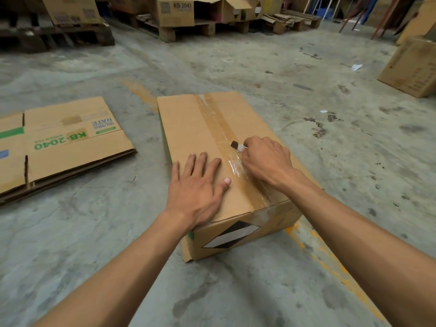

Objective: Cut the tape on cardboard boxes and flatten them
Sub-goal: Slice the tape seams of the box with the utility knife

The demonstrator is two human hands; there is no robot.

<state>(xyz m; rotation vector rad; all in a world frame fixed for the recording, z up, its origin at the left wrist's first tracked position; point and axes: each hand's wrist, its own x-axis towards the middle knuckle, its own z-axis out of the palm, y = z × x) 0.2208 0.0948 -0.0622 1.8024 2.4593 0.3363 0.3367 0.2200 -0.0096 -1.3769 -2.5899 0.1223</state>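
Box (203, 128) on floor; left hand (198, 185) flat on top, right hand (264, 159) grips blade (237, 145) at tape (219, 121); flattened box (68, 138) left.

Flattened carton (63, 140) left of box (200, 123)

Knife handle (244, 147) inside right fist.

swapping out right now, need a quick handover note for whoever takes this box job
Left hand: flat on the box top, steadying it.
Right hand: grips the knife, blade on the tape about midway along the seam.
Done: tape near you looks slit and wrinkled; one flat box lies on the floor to the left.
Left: cut the far half of the tape, open and flatten this box.
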